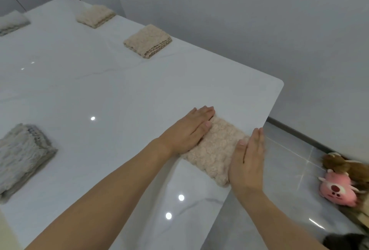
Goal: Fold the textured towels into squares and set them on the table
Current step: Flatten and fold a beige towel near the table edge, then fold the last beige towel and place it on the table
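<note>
**A:** Head cam check: how far along is this? I count four folded towels on the table (pixel 139 90): tan (pixel 148 41) and cream (pixel 95 16) along the far edge, grey ones at left (pixel 24 157) and far left (pixel 12 22).

**B:** Fifth, the beige towel (pixel 216 149), sits squared at the right edge. Left hand (pixel 189 129) and right hand (pixel 248 161) lie flat on its two sides, fingers (pixel 205 112) straight, pressing, gripping nothing. Looks nearly done.

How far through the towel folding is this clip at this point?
Done: four folded towels lie on the table, two beige and two grey. In hand: the left hand and right hand press flat against a folded beige towel near the edge. No unfolded towels are visible.
</note>
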Demonstrator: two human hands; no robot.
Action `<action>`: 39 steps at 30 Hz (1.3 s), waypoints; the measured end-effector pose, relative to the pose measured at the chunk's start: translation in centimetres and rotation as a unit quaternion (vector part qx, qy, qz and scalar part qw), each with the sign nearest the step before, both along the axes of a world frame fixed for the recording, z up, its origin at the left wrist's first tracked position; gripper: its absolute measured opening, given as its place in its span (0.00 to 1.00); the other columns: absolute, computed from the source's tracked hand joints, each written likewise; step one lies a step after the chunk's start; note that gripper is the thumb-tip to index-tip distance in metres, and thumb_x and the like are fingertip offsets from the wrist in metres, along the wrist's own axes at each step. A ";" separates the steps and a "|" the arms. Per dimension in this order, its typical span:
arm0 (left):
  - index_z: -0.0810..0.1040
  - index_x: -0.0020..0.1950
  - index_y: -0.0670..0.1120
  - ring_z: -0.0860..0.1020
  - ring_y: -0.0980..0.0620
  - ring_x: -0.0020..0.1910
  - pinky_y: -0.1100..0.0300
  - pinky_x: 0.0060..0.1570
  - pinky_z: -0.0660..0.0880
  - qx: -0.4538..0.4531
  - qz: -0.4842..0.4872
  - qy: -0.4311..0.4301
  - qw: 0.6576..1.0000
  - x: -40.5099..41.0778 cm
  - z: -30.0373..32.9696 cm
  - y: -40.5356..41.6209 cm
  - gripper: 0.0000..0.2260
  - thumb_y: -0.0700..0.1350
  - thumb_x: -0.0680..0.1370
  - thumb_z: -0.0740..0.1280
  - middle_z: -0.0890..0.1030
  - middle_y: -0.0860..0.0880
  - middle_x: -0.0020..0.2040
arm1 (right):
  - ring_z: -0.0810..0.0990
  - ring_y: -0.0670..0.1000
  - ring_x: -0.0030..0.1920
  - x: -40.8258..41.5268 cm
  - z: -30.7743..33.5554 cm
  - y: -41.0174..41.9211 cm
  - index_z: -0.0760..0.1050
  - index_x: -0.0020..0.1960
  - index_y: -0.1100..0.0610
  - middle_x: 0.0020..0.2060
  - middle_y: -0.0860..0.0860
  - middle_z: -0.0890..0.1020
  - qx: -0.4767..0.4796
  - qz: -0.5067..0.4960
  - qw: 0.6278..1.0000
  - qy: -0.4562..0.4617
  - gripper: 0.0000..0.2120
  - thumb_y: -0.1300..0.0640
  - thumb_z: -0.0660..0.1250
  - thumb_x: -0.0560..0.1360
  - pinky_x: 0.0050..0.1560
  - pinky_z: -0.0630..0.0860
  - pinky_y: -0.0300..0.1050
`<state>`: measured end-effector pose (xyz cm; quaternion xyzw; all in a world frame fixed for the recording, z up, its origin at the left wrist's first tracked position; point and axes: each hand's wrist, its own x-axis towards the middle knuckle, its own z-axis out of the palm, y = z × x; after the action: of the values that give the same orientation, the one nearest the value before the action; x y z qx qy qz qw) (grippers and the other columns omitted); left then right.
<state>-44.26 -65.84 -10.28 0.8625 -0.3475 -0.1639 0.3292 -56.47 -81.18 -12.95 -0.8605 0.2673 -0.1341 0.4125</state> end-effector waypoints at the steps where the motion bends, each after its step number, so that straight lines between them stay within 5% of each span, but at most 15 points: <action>1: 0.60 0.79 0.45 0.52 0.60 0.78 0.63 0.77 0.43 -0.002 0.002 0.001 1.000 0.0 -0.1 0.0 0.23 0.52 0.86 0.49 0.59 0.51 0.80 | 0.46 0.47 0.78 0.0 0.1 -0.2 0.47 0.79 0.59 0.79 0.51 0.49 -0.004 0.001 1.000 -0.006 0.31 0.44 0.42 0.81 0.78 0.47 0.52; 4: 0.58 0.80 0.45 0.51 0.60 0.79 0.63 0.77 0.42 0.001 0.035 -0.009 0.999 0.0 0.4 0.3 0.24 0.53 0.85 0.49 0.57 0.51 0.80 | 0.47 0.49 0.78 0.4 1.0 -0.8 0.49 0.78 0.61 0.79 0.54 0.51 -0.042 0.006 0.999 -0.007 0.31 0.46 0.42 0.80 0.78 0.45 0.51; 9: 0.59 0.79 0.40 0.53 0.47 0.80 0.56 0.76 0.39 0.167 0.120 -0.214 0.955 -0.3 1.8 2.7 0.28 0.53 0.83 0.42 0.59 0.43 0.79 | 0.47 0.54 0.78 2.3 3.7 -1.1 0.52 0.78 0.64 0.78 0.58 0.53 -0.255 0.124 0.958 0.040 0.32 0.48 0.40 0.79 0.76 0.37 0.47; 14: 0.55 0.80 0.40 0.50 0.47 0.80 0.56 0.76 0.37 0.226 0.181 -0.224 0.930 -0.9 2.4 6.6 0.32 0.54 0.80 0.36 0.55 0.44 0.81 | 0.44 0.54 0.78 5.2 5.4 0.9 0.49 0.78 0.63 0.78 0.57 0.49 -0.307 0.286 0.906 0.063 0.35 0.46 0.33 0.76 0.76 0.36 0.47; 27: 0.59 0.78 0.37 0.55 0.43 0.79 0.51 0.78 0.47 0.205 0.308 -0.212 0.905 -2.5 2.9 19.8 0.29 0.52 0.82 0.43 0.59 0.41 0.79 | 0.42 0.50 0.78 10.7 5.5 13.6 0.47 0.79 0.61 0.79 0.54 0.47 -0.257 0.459 0.850 0.033 0.35 0.44 0.35 0.76 0.76 0.39 0.45; 32: 0.58 0.78 0.37 0.53 0.43 0.79 0.51 0.78 0.46 0.162 0.377 -0.183 0.894 -2.4 2.0 26.1 0.30 0.53 0.82 0.43 0.58 0.40 0.79 | 0.42 0.45 0.78 12.2 5.5 20.4 0.48 0.79 0.58 0.79 0.50 0.47 -0.141 0.495 0.857 0.042 0.26 0.51 0.47 0.84 0.76 0.40 0.40; 36: 0.55 0.79 0.38 0.49 0.46 0.80 0.54 0.78 0.43 0.103 0.450 -0.141 0.876 -3.0 1.9 30.4 0.26 0.49 0.84 0.48 0.55 0.42 0.80 | 0.44 0.38 0.76 13.4 5.3 25.2 0.49 0.79 0.53 0.78 0.43 0.49 -0.041 0.516 0.854 0.056 0.25 0.50 0.49 0.84 0.72 0.41 0.31; 39: 0.53 0.80 0.40 0.47 0.51 0.80 0.55 0.78 0.43 0.054 0.496 -0.118 0.858 -4.0 2.0 33.5 0.25 0.50 0.85 0.47 0.52 0.45 0.81 | 0.46 0.36 0.75 14.1 5.2 29.0 0.51 0.79 0.51 0.78 0.41 0.51 0.006 0.538 0.840 0.069 0.24 0.50 0.49 0.84 0.74 0.43 0.34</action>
<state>-48.26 -32.35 -8.27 0.9500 0.0998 0.1061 0.2763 -42.37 -52.16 -7.78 -0.8736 -0.2089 0.1699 0.4055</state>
